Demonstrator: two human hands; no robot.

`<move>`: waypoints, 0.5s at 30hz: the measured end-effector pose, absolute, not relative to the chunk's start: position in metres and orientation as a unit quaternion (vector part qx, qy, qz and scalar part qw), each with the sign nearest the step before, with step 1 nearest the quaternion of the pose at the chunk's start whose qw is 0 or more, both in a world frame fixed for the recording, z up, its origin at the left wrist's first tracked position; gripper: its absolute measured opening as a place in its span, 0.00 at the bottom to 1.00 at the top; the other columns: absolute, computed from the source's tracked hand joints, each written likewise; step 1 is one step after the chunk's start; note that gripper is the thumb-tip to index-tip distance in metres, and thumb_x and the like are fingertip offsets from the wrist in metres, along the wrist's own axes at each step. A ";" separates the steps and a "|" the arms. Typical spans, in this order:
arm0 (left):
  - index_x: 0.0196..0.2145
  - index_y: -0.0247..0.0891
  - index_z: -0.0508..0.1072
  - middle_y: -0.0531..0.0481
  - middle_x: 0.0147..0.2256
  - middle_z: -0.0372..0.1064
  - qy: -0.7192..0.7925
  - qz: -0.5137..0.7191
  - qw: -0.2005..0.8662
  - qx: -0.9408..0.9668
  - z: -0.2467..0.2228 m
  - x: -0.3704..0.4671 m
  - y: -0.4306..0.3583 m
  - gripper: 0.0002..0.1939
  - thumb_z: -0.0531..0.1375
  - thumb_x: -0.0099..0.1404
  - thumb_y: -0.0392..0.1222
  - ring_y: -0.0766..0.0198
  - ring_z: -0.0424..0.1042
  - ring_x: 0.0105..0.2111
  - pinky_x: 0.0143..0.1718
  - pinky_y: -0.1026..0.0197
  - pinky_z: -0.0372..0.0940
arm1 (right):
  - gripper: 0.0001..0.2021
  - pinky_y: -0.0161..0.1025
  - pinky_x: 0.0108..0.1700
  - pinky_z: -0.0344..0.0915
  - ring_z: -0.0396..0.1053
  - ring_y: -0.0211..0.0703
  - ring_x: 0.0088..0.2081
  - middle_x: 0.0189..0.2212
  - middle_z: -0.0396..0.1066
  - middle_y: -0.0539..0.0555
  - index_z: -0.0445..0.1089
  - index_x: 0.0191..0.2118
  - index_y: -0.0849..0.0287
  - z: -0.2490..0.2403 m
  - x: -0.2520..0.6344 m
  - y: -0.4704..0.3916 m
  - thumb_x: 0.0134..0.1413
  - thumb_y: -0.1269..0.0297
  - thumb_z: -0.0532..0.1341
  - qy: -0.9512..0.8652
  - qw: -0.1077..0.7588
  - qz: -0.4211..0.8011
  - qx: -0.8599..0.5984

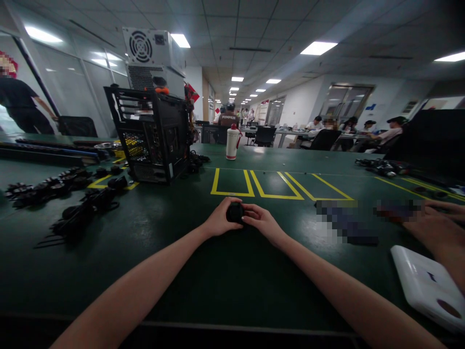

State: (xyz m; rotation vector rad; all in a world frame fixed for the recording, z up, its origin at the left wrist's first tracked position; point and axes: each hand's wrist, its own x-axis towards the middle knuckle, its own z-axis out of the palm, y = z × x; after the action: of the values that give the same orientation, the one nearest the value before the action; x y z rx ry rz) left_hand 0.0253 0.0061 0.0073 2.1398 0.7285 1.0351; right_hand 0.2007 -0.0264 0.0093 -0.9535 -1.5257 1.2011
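two bare hands meet over the green tabletop, holding one small, rounded, black object between them at the clock's centre. the left hand curls round its 9 o'clock side, index finger over the top and thumb beneath; the right hand closes its bent fingertips on the 3 o'clock side.

open green surface lies from 5 to 7 o'clock, between the forearms, down to the table's near edge. the yellow tape outlines begin near the fingers at 12 and run toward 2. farther off at 12 stands a white bottle with a red lid. at 10 is an open black metal computer case, and at 9 a tangled black cable bundle.

a white, rounded plastic box at 4 is cut off by the frame, close to another person's hands at 3. pixelation hides what those hands touch and most of a long dark item. the fingers cover the black object's sides, and its details are too dark to read.
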 end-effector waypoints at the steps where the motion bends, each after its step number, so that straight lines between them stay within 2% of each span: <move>1: 0.48 0.43 0.59 0.46 0.48 0.58 0.277 0.395 0.322 0.815 0.008 0.025 0.006 0.32 0.66 0.45 0.36 0.53 0.61 0.48 0.47 0.49 0.58 | 0.18 0.45 0.51 0.59 0.65 0.43 0.46 0.42 0.68 0.53 0.65 0.43 0.56 0.009 0.201 -0.027 0.42 0.69 0.62 -0.625 0.471 0.488 -0.387; 7: 0.48 0.42 0.60 0.46 0.48 0.58 0.285 0.390 0.325 0.813 0.011 0.025 0.004 0.33 0.66 0.44 0.36 0.53 0.61 0.47 0.47 0.48 0.57 | 0.10 0.44 0.49 0.61 0.67 0.41 0.43 0.37 0.68 0.51 0.66 0.37 0.57 0.007 0.199 -0.026 0.44 0.66 0.61 -0.630 0.508 0.442 -0.387; 12: 0.48 0.42 0.60 0.46 0.47 0.59 0.280 0.393 0.331 0.811 0.009 0.026 0.005 0.33 0.66 0.44 0.36 0.53 0.61 0.48 0.48 0.48 0.57 | 0.17 0.45 0.52 0.58 0.65 0.42 0.46 0.42 0.67 0.53 0.65 0.42 0.57 0.006 0.199 -0.022 0.41 0.68 0.63 -0.601 0.500 0.477 -0.403; 15: 0.48 0.42 0.60 0.46 0.48 0.59 0.276 0.399 0.330 0.810 0.007 0.027 0.007 0.32 0.66 0.44 0.36 0.53 0.61 0.48 0.49 0.48 0.56 | 0.18 0.45 0.51 0.58 0.66 0.42 0.44 0.40 0.68 0.53 0.65 0.42 0.58 0.004 0.201 -0.021 0.40 0.68 0.63 -0.599 0.483 0.499 -0.399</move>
State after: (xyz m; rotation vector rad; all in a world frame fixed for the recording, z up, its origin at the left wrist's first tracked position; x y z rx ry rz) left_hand 0.0273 0.0068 0.0068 2.1175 0.7213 1.0429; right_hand 0.2009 -0.0212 0.0044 -0.9713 -1.4604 1.2161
